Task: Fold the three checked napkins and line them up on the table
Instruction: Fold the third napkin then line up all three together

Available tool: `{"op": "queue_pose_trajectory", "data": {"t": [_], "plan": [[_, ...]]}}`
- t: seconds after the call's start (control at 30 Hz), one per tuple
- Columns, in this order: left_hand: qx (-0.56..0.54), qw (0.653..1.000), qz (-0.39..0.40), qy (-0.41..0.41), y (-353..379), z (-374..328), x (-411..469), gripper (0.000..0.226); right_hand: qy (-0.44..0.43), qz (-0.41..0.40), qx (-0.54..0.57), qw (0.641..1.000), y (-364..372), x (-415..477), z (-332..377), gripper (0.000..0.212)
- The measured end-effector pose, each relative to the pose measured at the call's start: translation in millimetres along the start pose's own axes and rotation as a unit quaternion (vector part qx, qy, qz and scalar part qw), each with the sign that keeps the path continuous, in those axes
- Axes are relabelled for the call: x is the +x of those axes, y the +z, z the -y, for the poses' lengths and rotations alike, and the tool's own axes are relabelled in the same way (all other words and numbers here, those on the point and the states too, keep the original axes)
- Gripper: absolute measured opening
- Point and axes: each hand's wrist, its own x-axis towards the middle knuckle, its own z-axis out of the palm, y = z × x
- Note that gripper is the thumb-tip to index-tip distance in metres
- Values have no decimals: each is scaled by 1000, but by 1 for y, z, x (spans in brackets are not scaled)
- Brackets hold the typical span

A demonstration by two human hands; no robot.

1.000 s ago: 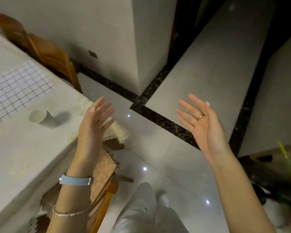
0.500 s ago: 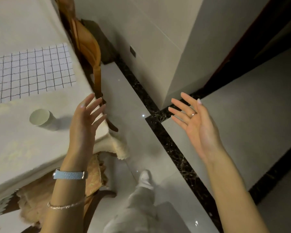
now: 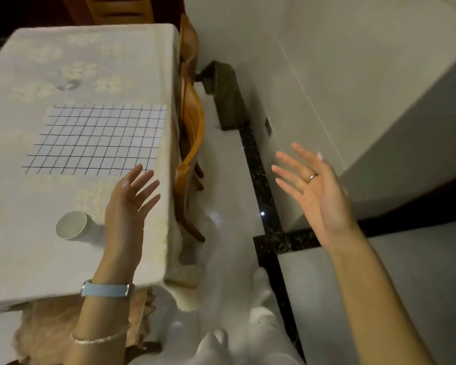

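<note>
- From the head view, one white cloth napkin with thin dark check lines point(image 3: 98, 139) lies flat on the cream flower-print surface point(image 3: 37, 259). Its side runs along the right edge, about halfway between the far edge and the near edge.
- It looks spread out and not folded yet. I cannot tell if it is one napkin or more lying in a pile.
- No other checked napkins show anywhere here, and no folded ones are lined up.
- The left hand point(image 3: 128, 204) is up over the near right corner of the surface. Its fingers are straight and spread wide, and it holds nothing. Its fingertips are near the napkin's near edge, but I cannot tell if they touch it.
- The right hand point(image 3: 319, 191) is out over the shiny pale floor point(image 3: 229, 180), well apart from the surface. It is spread wide too and holds nothing.
- A small white cup point(image 3: 74, 227) sits just beside the left hand, nearer the near edge.
- I think the job has hardly begun: all the folding and lining up is left to do.
</note>
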Motion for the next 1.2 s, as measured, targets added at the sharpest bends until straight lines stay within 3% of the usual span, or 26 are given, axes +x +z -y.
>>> {"op": "queue_pose_trajectory", "data": {"t": [0.33, 0.5, 0.77, 1.03, 1.2], "plan": [[-8, 981, -160, 105, 65, 1, 31, 29, 36, 171, -39, 984, 11, 167, 43, 44], [-13, 966, -230, 118, 57, -3, 48, 46, 75, 249, -36, 965, 54, 230, 36, 44], [-38, 932, -340, 121, 41, 7, 113, 36, 129, 326, -69, 934, 112, 318, 8, 43], [-17, 934, -336, 121, 54, -12, 209, 35, 136, 348, -114, 921, 163, 406, 11, 41], [-7, 920, -374, 116, 43, -10, 241, 36, 143, 384, -165, 897, 205, 442, -9, 36]]}}
